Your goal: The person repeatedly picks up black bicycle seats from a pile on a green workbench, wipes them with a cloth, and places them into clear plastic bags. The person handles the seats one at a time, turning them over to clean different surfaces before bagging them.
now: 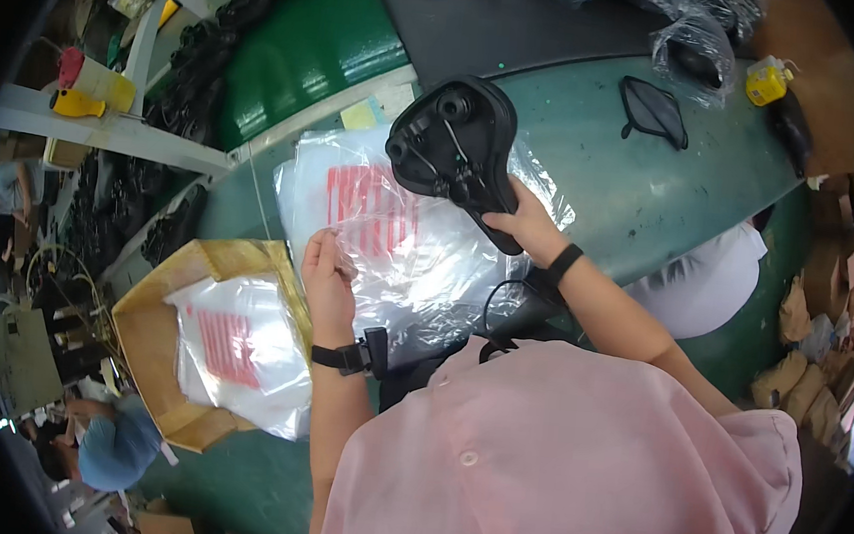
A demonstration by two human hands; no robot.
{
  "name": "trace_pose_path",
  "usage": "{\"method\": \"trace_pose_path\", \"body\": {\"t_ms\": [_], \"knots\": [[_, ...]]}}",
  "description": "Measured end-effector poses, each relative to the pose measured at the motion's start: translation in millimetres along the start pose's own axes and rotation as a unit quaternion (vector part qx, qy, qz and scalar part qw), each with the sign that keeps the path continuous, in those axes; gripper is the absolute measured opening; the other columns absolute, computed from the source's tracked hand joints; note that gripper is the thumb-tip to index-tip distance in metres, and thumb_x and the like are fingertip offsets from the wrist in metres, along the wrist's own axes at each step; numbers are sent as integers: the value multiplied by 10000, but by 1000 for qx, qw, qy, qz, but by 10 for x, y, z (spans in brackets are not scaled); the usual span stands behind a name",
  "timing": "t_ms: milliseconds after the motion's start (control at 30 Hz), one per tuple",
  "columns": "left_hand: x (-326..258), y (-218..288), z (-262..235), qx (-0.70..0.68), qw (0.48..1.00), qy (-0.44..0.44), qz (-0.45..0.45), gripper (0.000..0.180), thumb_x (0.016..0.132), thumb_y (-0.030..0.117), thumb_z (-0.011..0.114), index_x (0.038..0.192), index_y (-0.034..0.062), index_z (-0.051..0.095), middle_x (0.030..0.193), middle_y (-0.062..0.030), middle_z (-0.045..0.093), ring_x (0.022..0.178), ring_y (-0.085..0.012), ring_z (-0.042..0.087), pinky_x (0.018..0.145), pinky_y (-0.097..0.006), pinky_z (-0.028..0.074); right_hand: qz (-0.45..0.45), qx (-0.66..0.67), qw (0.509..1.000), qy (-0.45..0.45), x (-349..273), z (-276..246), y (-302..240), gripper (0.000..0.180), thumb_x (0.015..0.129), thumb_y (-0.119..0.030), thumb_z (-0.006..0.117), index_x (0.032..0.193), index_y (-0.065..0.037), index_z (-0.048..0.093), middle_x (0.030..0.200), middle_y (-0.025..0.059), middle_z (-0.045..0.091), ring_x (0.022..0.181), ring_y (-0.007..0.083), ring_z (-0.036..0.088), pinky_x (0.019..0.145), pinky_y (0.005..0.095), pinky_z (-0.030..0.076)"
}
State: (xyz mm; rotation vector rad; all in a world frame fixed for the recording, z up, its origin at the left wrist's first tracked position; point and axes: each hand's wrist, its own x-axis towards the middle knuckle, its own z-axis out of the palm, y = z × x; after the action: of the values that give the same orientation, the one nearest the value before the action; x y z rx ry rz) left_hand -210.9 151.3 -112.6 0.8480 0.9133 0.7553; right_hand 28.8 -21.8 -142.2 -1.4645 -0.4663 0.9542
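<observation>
My right hand (531,225) is closed round the narrow nose of a black bicycle saddle (473,130), held underside up over the table. Its metal rails and round springs show at the wide end, which points away from me. Beneath the saddle lies a stack of clear plastic bags (445,289) with red print. At the left side of that stack, my left hand (329,274) pinches the edge of a bag between thumb and fingers. Both wrists wear black bands.
An open cardboard box (149,356) at the left holds more printed bags (241,338). Toward the far right lie a black pointed item (653,112), a yellow bottle (767,81) and plastic-wrapped things (694,57). A white frame (107,121) stands at the left; a person (117,443) is beyond.
</observation>
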Motion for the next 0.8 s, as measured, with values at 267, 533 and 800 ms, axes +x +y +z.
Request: {"method": "trace_pose_path", "body": {"t_ms": [267,533,800], "knots": [[218,19,-49,22,1000,21,5,184,920,171,593,969,13,673,619,52,474,459,-21,360,394,-198,257,-249,-412,876,19,-684,586,-371,541,714,-59,689,1219,-101,499,1136,146,585,1038,353,569,846,396,479],[-194,576,-139,272,924,-178,201,191,884,118,618,1001,-15,688,756,-35,688,677,-115,613,644,-255,491,-121,-547,828,7,-760,1110,-131,448,723,-86,674,1144,-71,524,894,172,604,830,370,609,728,446,495],[-909,588,121,327,819,-468,65,192,836,25,596,995,0,701,926,-122,713,822,-148,662,742,-300,523,23,93,994,48,-891,1152,-194,520,793,-111,690,1236,64,481,976,152,642,899,192,614,819,309,500]]}}
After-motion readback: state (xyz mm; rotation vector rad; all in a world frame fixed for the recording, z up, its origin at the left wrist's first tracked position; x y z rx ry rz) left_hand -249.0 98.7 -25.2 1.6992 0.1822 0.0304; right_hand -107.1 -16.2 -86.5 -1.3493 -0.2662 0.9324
